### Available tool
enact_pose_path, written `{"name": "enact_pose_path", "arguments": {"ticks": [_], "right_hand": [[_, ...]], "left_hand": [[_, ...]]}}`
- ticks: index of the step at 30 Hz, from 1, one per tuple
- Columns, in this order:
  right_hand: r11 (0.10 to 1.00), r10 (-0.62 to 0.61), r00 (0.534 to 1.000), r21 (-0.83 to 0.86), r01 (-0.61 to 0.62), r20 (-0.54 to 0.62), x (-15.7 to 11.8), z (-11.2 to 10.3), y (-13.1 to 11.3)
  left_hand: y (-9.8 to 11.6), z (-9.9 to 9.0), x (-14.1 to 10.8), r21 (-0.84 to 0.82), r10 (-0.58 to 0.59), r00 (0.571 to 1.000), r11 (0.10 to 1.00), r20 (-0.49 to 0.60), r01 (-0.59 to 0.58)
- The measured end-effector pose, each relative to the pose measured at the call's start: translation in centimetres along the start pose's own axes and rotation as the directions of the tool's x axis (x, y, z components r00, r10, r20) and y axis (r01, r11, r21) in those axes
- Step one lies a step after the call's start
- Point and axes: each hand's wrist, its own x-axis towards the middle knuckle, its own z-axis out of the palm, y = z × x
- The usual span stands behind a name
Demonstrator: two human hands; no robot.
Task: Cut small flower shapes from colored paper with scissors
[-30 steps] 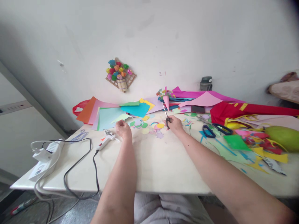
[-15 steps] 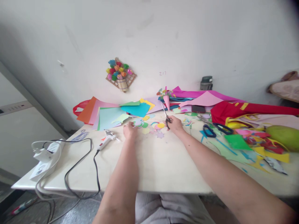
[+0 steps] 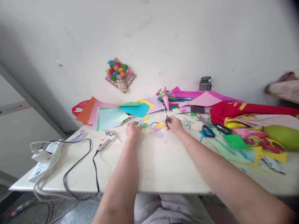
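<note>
My left hand [image 3: 132, 130] is low over the table beside a cluster of cut paper pieces, fingers curved and a little apart. By its fingertips lie a green paper piece [image 3: 144, 125] and a pale yellow paper circle [image 3: 145, 131]. My right hand [image 3: 174, 125] grips dark-handled scissors [image 3: 165, 112], their blades pointing up and away towards a pink paper cone [image 3: 165, 102] with small paper flowers. Between my hands are a yellow paper circle [image 3: 160, 126] and a lilac star-like cutout [image 3: 159, 135]. Whether my left fingertips touch any paper is unclear.
A white glue gun [image 3: 105, 143] lies left, its black cord running towards a power strip [image 3: 42, 163] at the edge. Coloured paper sheets [image 3: 108, 116] line the back. Blue-handled scissors [image 3: 208, 131], paper scraps [image 3: 235, 142] and a green fruit-like object [image 3: 283, 137] lie right.
My left hand has moved slightly to the right, closer to the green paper piece. My right hand still holds the scissors in nearly the same place.
</note>
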Motion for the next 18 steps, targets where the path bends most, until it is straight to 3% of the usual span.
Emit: {"name": "enact_pose_path", "arguments": {"ticks": [5,8,14,18], "right_hand": [[1.000,-0.001,1.000,-0.004,0.001,0.013,-0.1,0.1,-0.1],[1.000,-0.012,0.999,-0.010,0.012,0.045,-0.1,0.2,-0.1],[0.995,-0.099,0.991,0.014,0.098,0.092,0.3,0.6,0.4],[0.991,-0.128,0.987,-0.010,0.130,0.094,0.2,0.9,0.3]], "left_hand": [[1.6,0.2,-0.7,-0.061,0.200,0.951,0.980,0.235,-0.191],[2.2,-0.1,-1.1,-0.036,0.233,0.939,0.972,0.254,-0.232],[1.7,-0.4,-0.7,-0.003,0.222,0.935,0.973,0.276,-0.231],[1.3,-0.1,-0.2,-0.063,0.109,0.966,0.993,0.236,-0.096]]}}
